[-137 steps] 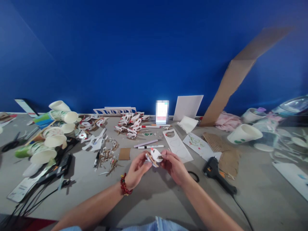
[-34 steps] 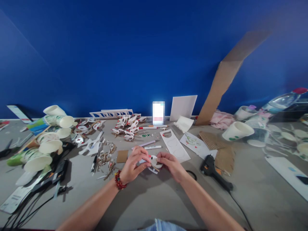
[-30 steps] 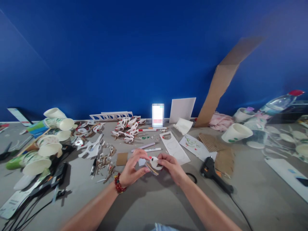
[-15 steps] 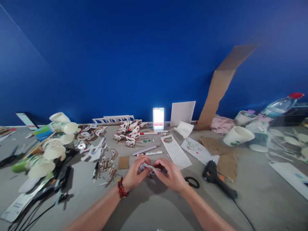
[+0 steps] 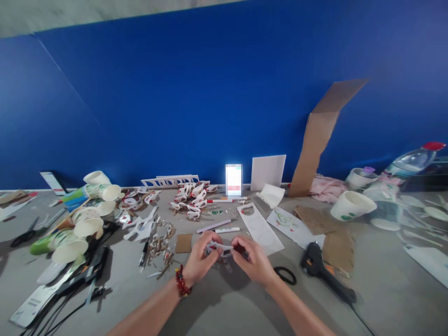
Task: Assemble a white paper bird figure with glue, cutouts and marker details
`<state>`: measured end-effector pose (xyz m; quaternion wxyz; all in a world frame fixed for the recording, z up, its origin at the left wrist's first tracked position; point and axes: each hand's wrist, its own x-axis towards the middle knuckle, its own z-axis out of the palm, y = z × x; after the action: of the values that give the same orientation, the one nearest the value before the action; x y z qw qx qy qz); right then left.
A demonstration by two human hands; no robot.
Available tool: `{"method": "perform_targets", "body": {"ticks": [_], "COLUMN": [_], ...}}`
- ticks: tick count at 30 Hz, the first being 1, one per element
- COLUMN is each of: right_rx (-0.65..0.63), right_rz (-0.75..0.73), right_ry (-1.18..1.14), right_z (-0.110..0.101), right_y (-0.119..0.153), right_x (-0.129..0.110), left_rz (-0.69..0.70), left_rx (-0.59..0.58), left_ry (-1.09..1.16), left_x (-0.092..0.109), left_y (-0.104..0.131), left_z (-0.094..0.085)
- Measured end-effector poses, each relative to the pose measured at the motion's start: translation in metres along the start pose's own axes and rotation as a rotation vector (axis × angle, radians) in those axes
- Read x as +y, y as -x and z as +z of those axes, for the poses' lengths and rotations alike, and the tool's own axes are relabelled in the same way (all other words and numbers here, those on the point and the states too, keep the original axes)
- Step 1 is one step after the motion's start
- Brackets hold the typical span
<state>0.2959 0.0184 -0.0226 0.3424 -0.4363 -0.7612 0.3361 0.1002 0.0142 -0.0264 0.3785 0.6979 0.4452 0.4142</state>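
Both hands meet over the middle of the grey table [image 5: 224, 303]. My left hand [image 5: 199, 261], with a red bead bracelet at the wrist, and my right hand [image 5: 252, 259] pinch a small white paper cut-out piece [image 5: 221, 248] with red marks between their fingertips. The piece lies almost edge-on and is partly hidden by the fingers. Just beyond the hands lie a white marker [image 5: 227, 230], a lilac marker [image 5: 213, 226] and a small brown cardboard square [image 5: 184, 242].
Black glue gun [image 5: 324, 270] with its cord lies right of my hands, black scissors [image 5: 285, 275] beside my right wrist. Paper cups [image 5: 80, 224] and cables crowd the left. A pile of white-and-red cut-outs [image 5: 192, 196], a phone [image 5: 234, 179], and tall cardboard [image 5: 315, 140] stand near the blue wall.
The piece has turned from face-up, showing a white round shape, to nearly edge-on between the fingertips. My hands drew closer together and lower. The camera tilted upward.
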Motion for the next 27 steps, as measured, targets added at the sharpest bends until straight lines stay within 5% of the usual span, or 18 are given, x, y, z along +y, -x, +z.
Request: {"method": "perform_targets", "body": {"ticks": [6, 15, 27], "right_rx": [0.05, 0.076, 0.056], "right_rz": [-0.052, 0.088, 0.075], "right_ry": [0.003, -0.09, -0.007], "right_z": [0.001, 0.011, 0.013], "right_y": [0.0, -0.001, -0.003], "right_x": [0.0, 0.018, 0.021], "left_rz": [0.069, -0.101, -0.13], "left_rx": [0.013, 0.282, 0.496], "left_ry": [-0.189, -0.271, -0.153], "left_x": [0.011, -0.017, -0.047], "left_y": [-0.006, -0.018, -0.024], "left_z": [-0.011, -0.105, -0.17]}}
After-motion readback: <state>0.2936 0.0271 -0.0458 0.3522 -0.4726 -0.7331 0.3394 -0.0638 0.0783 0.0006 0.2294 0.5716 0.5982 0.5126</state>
